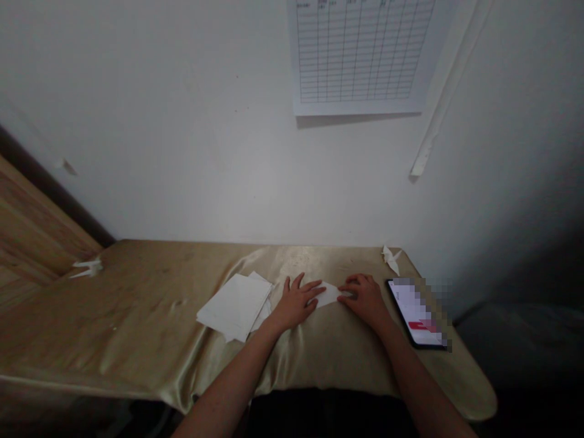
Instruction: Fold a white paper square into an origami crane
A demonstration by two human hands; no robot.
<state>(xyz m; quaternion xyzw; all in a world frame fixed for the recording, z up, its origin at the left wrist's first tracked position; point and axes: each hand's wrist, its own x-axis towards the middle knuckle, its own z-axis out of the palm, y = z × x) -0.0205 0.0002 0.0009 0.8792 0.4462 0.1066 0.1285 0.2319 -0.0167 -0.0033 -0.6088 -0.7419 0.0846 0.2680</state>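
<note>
A small piece of folded white paper (327,294) lies on the cloth-covered table between my two hands. My left hand (297,303) rests with its fingers spread, the index finger and thumb touching the paper's left side. At the paper's right end, my right hand (366,299) has its fingers bent and its thumb and fingertips closed on the narrow tip. The fingers partly hide both ends of the paper. A stack of white paper sheets (237,304) lies just left of my left hand.
A phone (417,316) with a lit screen lies right of my right hand. Behind it sits a folded paper crane (391,259), and another folded white paper figure (89,267) is at the far left. The shiny gold tablecloth (137,304) is wrinkled. A printed chart (360,55) hangs on the wall.
</note>
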